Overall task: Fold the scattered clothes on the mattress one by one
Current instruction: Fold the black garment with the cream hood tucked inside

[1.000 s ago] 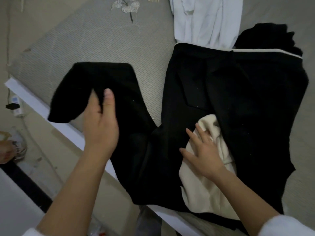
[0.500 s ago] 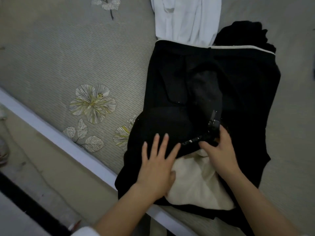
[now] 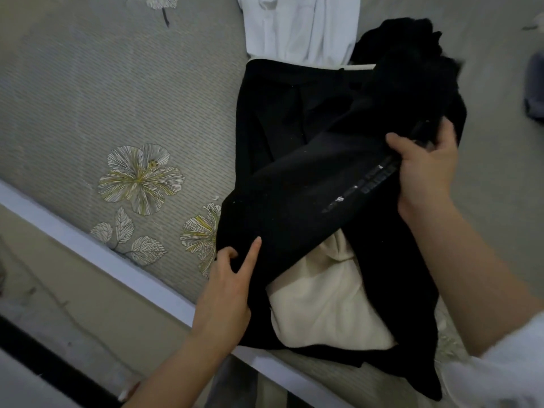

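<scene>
Change: Half a second ago both hands lay flat near the middle of the folded part. Now they have moved apart to its two ends, and the right end is a little raised.
Task's thing: The long, soft black garment [image 3: 294,172] with a faint printed strip lies near the front edge of the grey woven mattress [image 3: 117,98], one part folded across the rest.
Left hand: The left hand [image 3: 226,290] pinches the left end of the fold, fingers narrow on the cloth, forefinger straight on top.
Right hand: The right hand [image 3: 426,172] grips the printed end, thumb above and fingers curled round the edge.
Why so: I think holding both ends keeps the fold stretched, so it can be laid down straight.
Under it: A cream soft cloth [image 3: 323,304] shows below the fold and may be dragged along.
Edges: The white mattress border [image 3: 88,245] is just beside the left hand. The garment's lower corner hangs over it, so it could slip.
Open room: To the left is bare flowered mattress. On the far side the garment touches a crumpled white garment [image 3: 300,25] and a black cloth heap [image 3: 412,54].
</scene>
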